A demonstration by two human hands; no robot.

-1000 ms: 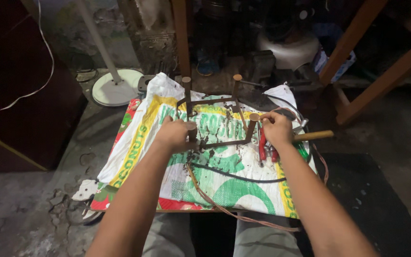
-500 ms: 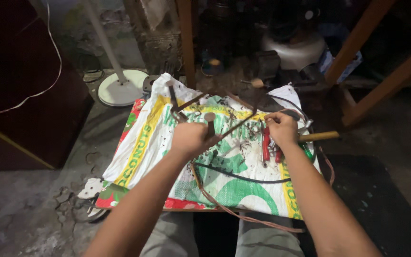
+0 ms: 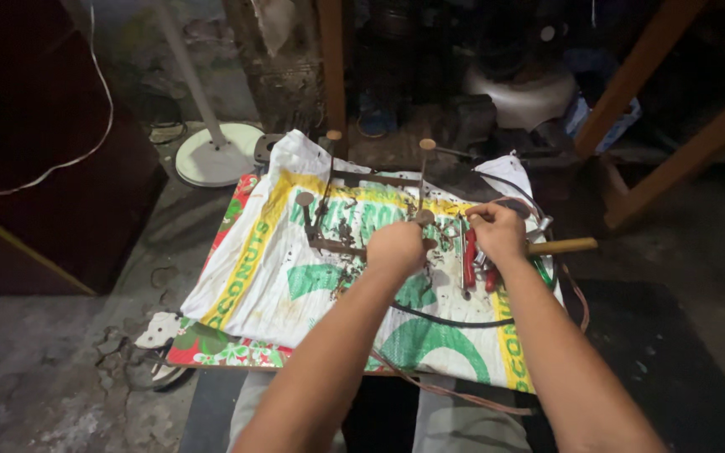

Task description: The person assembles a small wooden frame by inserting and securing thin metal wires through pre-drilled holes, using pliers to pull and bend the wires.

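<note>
Rusty metal frame [image 3: 354, 214], worked on sack-covered worktop [image 3: 245, 285].
Left hand [image 3: 396, 247] closed around frame near worktop's far edge; right hand [image 3: 497, 231] pinched small part beside red-handled pliers [image 3: 470, 252]. Frame appeared partly assembled.

The left half of the sack [image 3: 253, 277] covering the board [image 3: 211, 348] lies bare, open from the near edge up to the left corner. Mid-board, a rusty metal frame [image 3: 362, 210] with upright pegs blocks the way toward the far edge; the left hand [image 3: 396, 247] grips it. By the right edge, the right hand [image 3: 497, 231], red-handled pliers [image 3: 470, 252], a wooden handle [image 3: 564, 246] and a black cable [image 3: 455, 320] crowd the surface.
</note>
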